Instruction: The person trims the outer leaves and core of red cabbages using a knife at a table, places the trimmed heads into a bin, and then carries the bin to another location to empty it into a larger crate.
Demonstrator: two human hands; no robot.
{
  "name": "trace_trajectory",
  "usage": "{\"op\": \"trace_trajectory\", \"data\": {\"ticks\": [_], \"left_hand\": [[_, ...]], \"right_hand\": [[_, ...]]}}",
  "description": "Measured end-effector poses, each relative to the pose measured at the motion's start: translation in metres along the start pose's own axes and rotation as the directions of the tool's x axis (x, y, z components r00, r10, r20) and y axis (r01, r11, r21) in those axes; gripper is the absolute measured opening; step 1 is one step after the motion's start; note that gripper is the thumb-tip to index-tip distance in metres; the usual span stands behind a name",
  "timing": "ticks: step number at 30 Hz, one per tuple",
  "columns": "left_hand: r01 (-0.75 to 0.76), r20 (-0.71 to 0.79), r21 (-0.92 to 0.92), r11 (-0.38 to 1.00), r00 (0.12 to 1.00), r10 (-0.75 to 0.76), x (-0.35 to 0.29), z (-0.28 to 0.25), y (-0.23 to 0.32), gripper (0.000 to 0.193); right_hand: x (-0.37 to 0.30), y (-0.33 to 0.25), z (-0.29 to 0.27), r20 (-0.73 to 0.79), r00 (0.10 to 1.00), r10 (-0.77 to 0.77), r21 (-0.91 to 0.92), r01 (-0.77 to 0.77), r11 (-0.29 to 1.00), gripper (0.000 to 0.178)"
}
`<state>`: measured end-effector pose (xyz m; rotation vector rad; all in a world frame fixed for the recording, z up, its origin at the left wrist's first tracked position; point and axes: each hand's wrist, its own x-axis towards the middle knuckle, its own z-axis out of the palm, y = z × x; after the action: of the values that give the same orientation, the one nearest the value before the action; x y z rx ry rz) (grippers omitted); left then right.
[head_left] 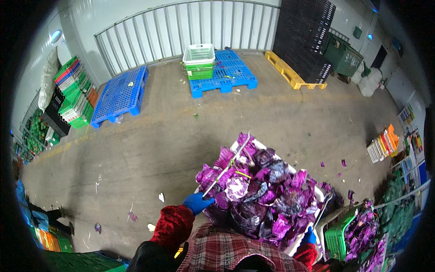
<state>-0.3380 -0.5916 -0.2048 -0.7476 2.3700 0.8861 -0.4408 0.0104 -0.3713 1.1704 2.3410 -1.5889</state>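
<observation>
A white crate [293, 248] heaped with purple cabbage leaves [276, 199] is in front of my body. My left hand [198, 202], in a blue glove, is closed round the near end of a thin metal handle [226, 167] that runs along the crate's left side. At the right side, my blue-gloved right hand [310, 237] grips the other metal handle [322, 209]; its fingers are partly hidden. Loose leaves rise above the rim and cover most of the crate's walls.
Right of me stands a green crate [335, 242] with more purple leaves. Blue pallets [122, 95] lie across the floor, one bearing stacked crates [199, 63]. Black crates [301, 41] tower on a yellow pallet [294, 75]. Another person [45, 215] is at the left edge.
</observation>
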Motion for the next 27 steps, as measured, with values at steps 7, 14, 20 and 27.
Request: {"op": "trace_trajectory", "data": {"ticks": [7,14,20,27], "left_hand": [[-0.167,-0.452,-0.135,0.977,0.888,0.09,0.025,0.008,-0.007,0.064],[-0.087,-0.549,-0.09,0.992,0.835,0.023,0.107,0.041,-0.035,0.065],[-0.085,-0.581,-0.101,0.991,0.814,0.011,0.176,0.053,-0.045,0.062],[-0.045,-0.445,-0.199,0.979,0.894,-0.049,0.303,-0.085,0.018,0.064]], "right_hand": [[0.098,-0.054,0.08,0.172,0.783,-0.598,-0.08,0.616,0.784,0.057],[0.128,-0.096,0.196,0.397,0.905,-0.151,0.226,0.063,0.972,0.059],[0.201,-0.096,0.273,0.463,0.883,-0.076,0.119,0.023,0.993,0.049],[0.252,-0.268,0.381,0.457,0.889,0.006,-0.032,0.009,0.999,0.052]]}}
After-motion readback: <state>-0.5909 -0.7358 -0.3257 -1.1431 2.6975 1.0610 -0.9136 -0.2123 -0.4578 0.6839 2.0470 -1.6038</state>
